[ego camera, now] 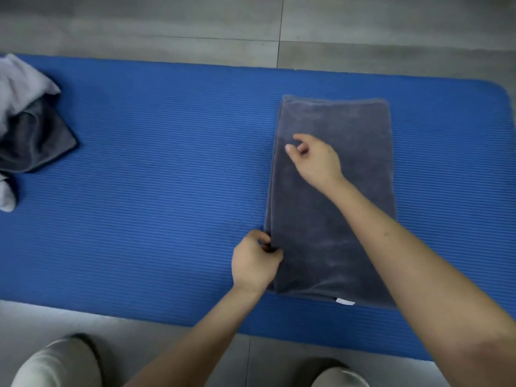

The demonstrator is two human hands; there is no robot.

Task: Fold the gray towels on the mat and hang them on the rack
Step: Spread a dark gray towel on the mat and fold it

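We log a blue mat (167, 163) lying across a gray tiled floor (167, 23). One gray towel (329, 219) sits on it, toward the mat's 3 o'clock end. It is folded into a long rectangle running 12 to 6 and lies flat. A small white tag (345, 301) shows at the towel's 6 o'clock edge.

The left hand (255, 261) is at the towel's 8 o'clock edge. Its fingers (264, 238) are curled and, with the thumb, pinch the stacked layers there.

The right hand (315, 160) is over the towel just above its centre, the forearm crossing in from 5 o'clock. Its fingers (300, 138) are loosely curled, thumb and forefinger apart, with no cloth between them that we can see. We cannot tell whether they touch the cloth.

At the mat's 9 o'clock end lies a crumpled pile of towels (30, 129), light gray over dark gray, well apart from the folded one.

Two knees in pale trousers (58, 364) show at 6 and 7 o'clock, on the floor beside the mat's near edge.
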